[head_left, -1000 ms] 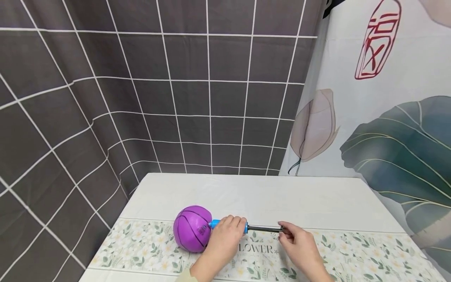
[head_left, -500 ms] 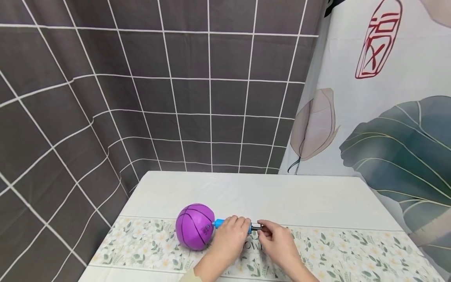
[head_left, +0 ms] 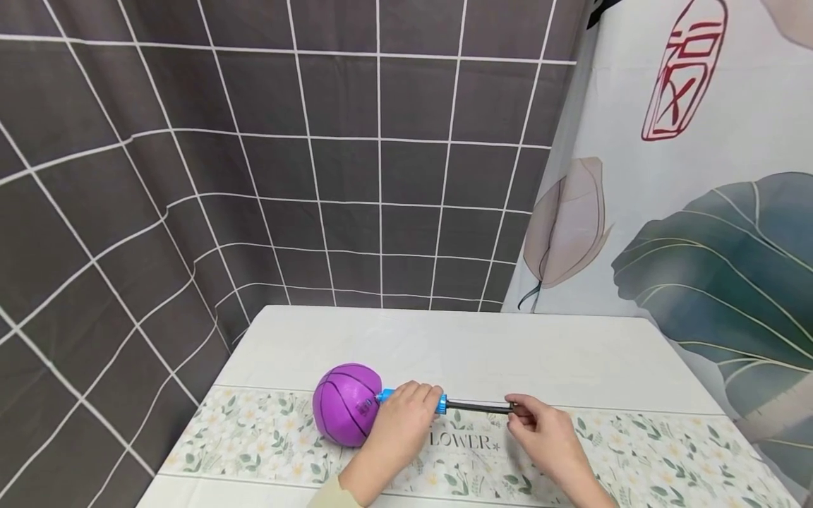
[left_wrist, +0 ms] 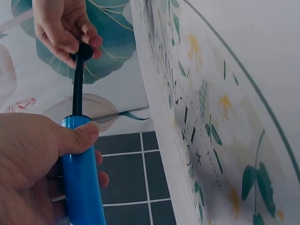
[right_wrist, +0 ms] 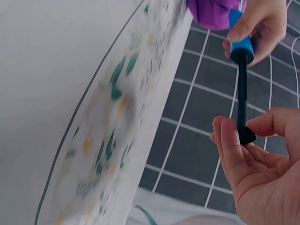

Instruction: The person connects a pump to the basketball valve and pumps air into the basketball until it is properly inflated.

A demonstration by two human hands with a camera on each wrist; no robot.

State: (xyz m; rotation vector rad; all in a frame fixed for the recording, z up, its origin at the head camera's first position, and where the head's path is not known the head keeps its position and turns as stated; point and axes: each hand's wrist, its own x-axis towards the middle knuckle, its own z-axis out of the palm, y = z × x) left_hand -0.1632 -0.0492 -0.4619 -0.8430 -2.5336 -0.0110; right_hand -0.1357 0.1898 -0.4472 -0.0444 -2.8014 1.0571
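A purple ball with black seam lines sits on the table, its upper side slightly flattened. The nozzle end of a blue hand pump meets the ball's right side. My left hand grips the blue barrel, thumb along it in the left wrist view. Out of the barrel's right end extends a long black rod. At the rod's far end, my right hand pinches the small black handle between thumb and fingers.
The table has a white top with a floral band and printed lettering. Behind it hangs a dark grey curtain with white grid lines. A white cloth with leaf prints hangs at the right.
My right hand first pushed the rod nearly all the way into the barrel, then drew it back out to the right. The left hand and ball shifted only slightly.
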